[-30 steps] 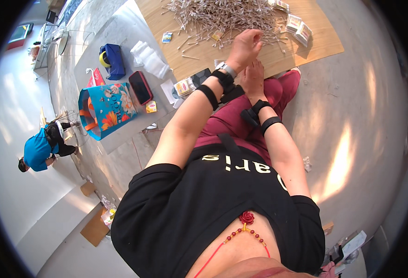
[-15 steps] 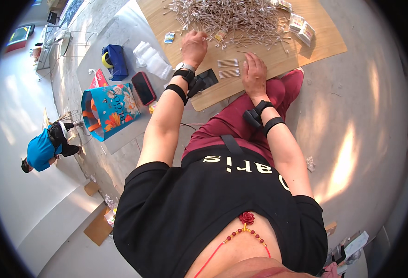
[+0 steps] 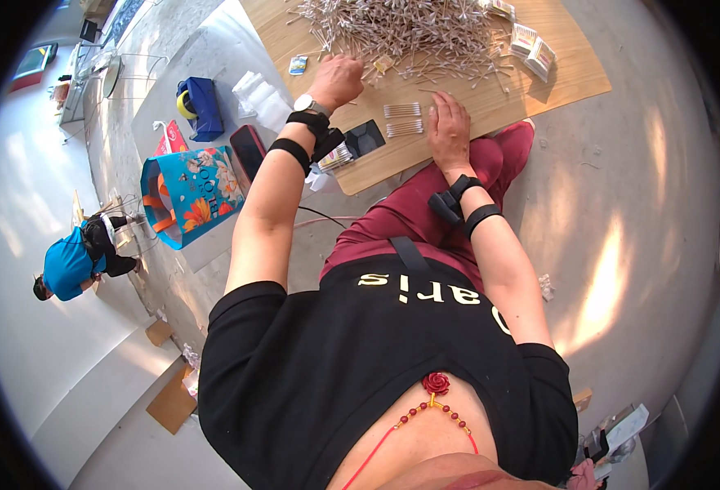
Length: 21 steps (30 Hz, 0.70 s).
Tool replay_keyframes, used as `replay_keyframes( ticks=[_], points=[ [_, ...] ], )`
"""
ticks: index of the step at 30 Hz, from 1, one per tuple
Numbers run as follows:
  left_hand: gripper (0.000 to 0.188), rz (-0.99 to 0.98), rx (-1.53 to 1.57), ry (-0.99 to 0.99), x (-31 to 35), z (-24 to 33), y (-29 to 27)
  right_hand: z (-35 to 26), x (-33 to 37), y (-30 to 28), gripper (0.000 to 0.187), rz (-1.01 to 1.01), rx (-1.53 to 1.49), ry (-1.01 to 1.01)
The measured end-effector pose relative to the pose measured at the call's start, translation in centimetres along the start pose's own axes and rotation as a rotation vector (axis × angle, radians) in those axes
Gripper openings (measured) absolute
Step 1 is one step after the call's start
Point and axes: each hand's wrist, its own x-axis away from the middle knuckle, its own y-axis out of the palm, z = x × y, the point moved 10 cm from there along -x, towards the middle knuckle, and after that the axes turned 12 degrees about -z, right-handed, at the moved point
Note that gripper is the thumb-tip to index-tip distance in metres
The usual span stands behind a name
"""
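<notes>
On the wooden board (image 3: 360, 174), two cotton-swab rows (image 3: 405, 128), long axes running left-right.

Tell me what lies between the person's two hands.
In the head view, two neat rows of cotton swabs lie between the left hand and the right hand.

Lettering check: shirt and bag

Big pale-yellow letters (image 3: 444, 292) run across the black shirt (image 3: 409, 343), upside down from up here. Dark capitals (image 3: 206, 174) go down the blue floral bag (image 3: 192, 200). Print on the swab packs (image 3: 541, 60) is way too tiny to read.
</notes>
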Motion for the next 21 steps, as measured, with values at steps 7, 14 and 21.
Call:
replay_keyframes(
  ticks=[7, 14, 21],
  points=[
    [0.023, 0.29, 0.661, -0.162, 4.9, -3.7, -1.6, 0.1, 0.1, 0.0, 0.035, 0.003, 0.009, -0.002],
    [0.025, 0.409, 0.98, -0.258, 7.5, -3.5, 1.2, -0.2, 0.1, 0.1, 0.035, 0.006, -0.008, -0.012],
    [0.014, 0.294, 0.673, 0.015, 7.1, 5.6, 0.8, 0.2, 0.2, 0.1, 0.035, 0.006, -0.008, -0.007]
  ],
)
